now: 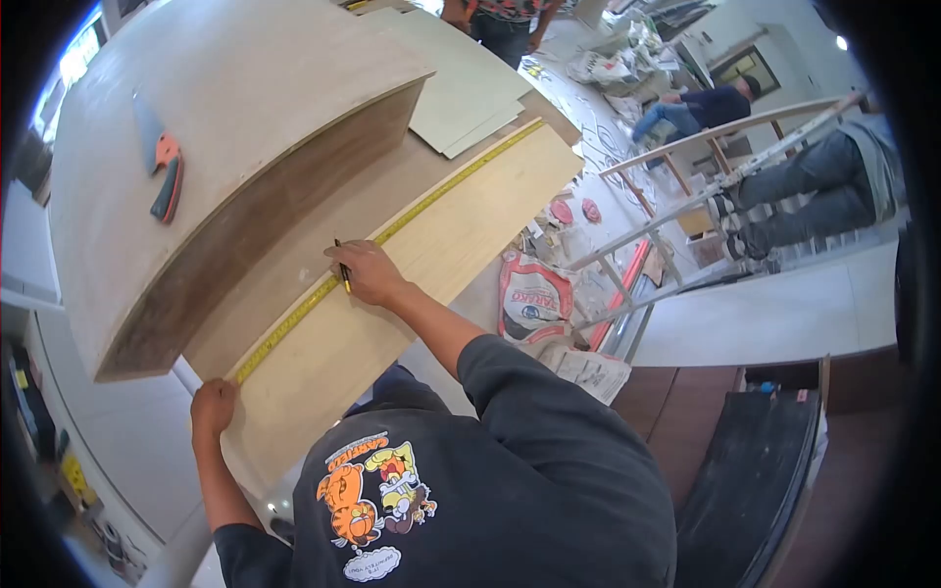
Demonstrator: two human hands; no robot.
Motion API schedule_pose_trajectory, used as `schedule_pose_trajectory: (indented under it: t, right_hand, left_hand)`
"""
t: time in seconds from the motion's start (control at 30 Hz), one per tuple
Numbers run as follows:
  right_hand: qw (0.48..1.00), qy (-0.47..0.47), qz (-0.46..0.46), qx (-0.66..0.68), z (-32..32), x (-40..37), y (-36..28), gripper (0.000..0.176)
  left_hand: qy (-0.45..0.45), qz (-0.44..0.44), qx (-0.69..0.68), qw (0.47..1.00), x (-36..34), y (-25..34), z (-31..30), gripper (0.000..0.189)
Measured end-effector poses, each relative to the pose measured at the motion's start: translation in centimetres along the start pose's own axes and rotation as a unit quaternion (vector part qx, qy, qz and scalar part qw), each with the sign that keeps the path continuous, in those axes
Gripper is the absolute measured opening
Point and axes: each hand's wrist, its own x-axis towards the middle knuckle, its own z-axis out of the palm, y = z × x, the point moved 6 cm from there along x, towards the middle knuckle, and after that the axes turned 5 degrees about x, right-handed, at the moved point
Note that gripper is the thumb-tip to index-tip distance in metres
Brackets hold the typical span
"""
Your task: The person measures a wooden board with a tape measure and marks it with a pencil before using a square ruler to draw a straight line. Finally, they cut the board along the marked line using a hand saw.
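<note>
A pale plywood plank [470, 220] lies slantwise across the work surface. Along its far edge runs a yellow tape measure [431, 199], stretched out flat. At the plank's near left corner, my left hand [213, 407] is closed on the tape's end. My right hand [365, 272] rests on the plank beside the tape, about midway along, with a pencil [344, 274] pinched in its fingers. Just beyond the plank stands a large curved wooden piece [265, 216], and a handsaw [165, 162] with an orange and black handle lies on its top.
Thin pale sheets [461, 93] are stacked at the far end. On the right are a printed sack [534, 299], a ladder [676, 289] and a person's legs [809, 186] on it. Another person [701, 108] sits farther back; one more [500, 24] stands beyond the sheets.
</note>
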Motion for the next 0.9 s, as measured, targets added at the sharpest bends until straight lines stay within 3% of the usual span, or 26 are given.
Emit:
schedule_pose_trajectory:
  t: [0.17, 0.43, 0.5, 0.53, 0.63, 0.73, 0.9]
  right_hand:
    - [0.999, -0.013, 0.039, -0.015, -1.1, -1.3, 2.0, 0.027]
    - [0.998, 0.027, 0.047, 0.015, -0.5, -2.7, 3.0, 0.036]
    - [0.995, -0.055, 0.08, -0.001, 0.0, -2.6, 3.2, 0.039]
    - [0.998, -0.003, 0.067, 0.017, 0.1, -2.8, 3.0, 0.039]
    - [1.0, 0.012, 0.015, -0.004, 0.7, -1.7, 2.4, 0.033]
    - [0.981, -0.044, 0.142, 0.122, 1.0, -0.4, -1.1, 0.028]
    - [0.887, -0.182, 0.196, 0.377, 6.8, 0.2, -5.7, 0.021]
  left_hand:
    - [-0.033, -0.037, -0.066, 0.997, -0.6, 0.2, -0.5, 0.038]
    - [-0.016, 0.035, -0.028, 0.999, 0.5, -1.1, 1.0, 0.039]
    - [-0.031, 0.011, 0.025, 0.999, 0.5, -1.8, 1.5, 0.043]
    - [-0.033, 0.013, 0.015, 0.999, 0.0, -1.2, 0.9, 0.043]
    - [-0.045, -0.038, 0.011, 0.998, -0.7, -0.4, 0.1, 0.044]
    - [-0.053, -0.061, 0.037, 0.996, -1.0, 0.6, -0.6, 0.043]
    - [-0.08, -0.118, 0.044, 0.989, -0.7, 1.0, -0.8, 0.041]
